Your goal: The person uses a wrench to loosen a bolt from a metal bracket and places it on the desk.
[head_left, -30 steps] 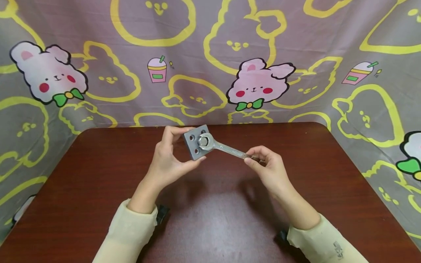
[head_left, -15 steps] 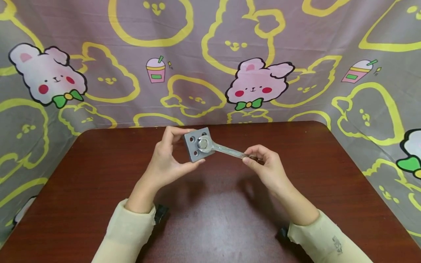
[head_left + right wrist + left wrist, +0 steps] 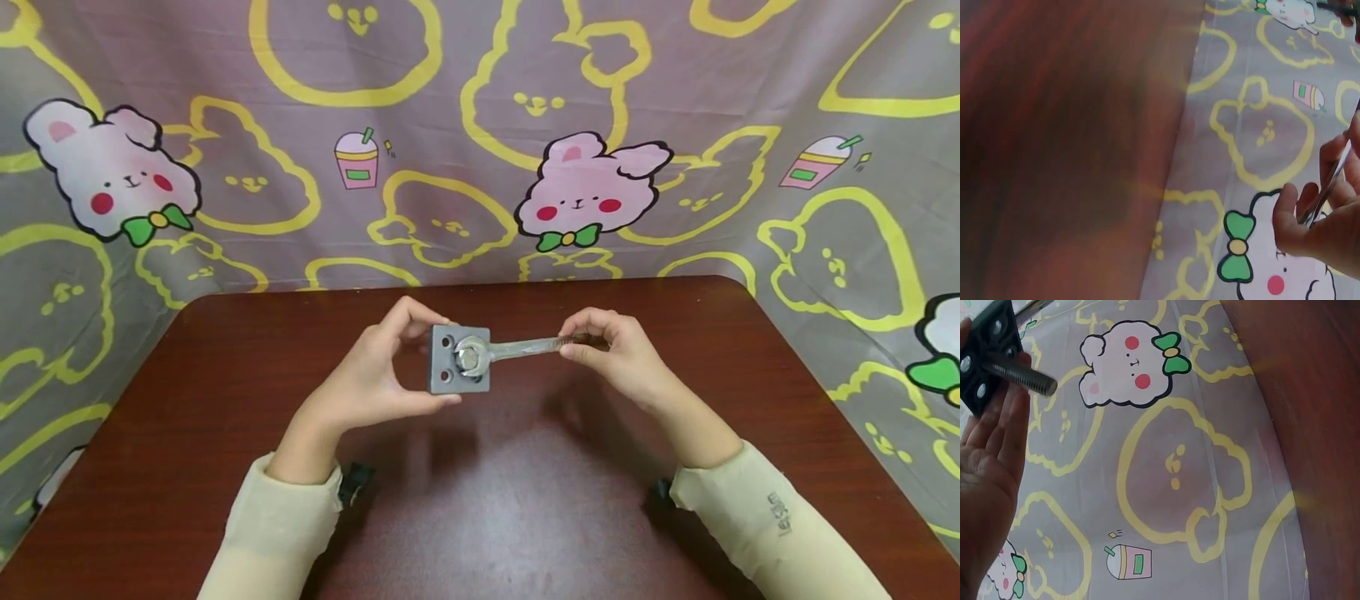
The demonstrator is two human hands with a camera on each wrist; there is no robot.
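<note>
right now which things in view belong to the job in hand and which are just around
In the job:
Square grey plate with holes, in the left hand
Silver hex bolt, through the plate
Silver open-ended wrench, around the bolt's head, in the right hand

Just around:
Glossy red-brown table
Grey cloth with yellow outlines and printed rabbits

table (image 3: 187, 375) | dark reddish-brown top, streaky wood grain | far corners rounded, far edge nearly straight | glossy finish | pale glare (image 3: 487, 508) toward the front middle | soft dark shadows (image 3: 592, 425) across the top around the glare
</note>
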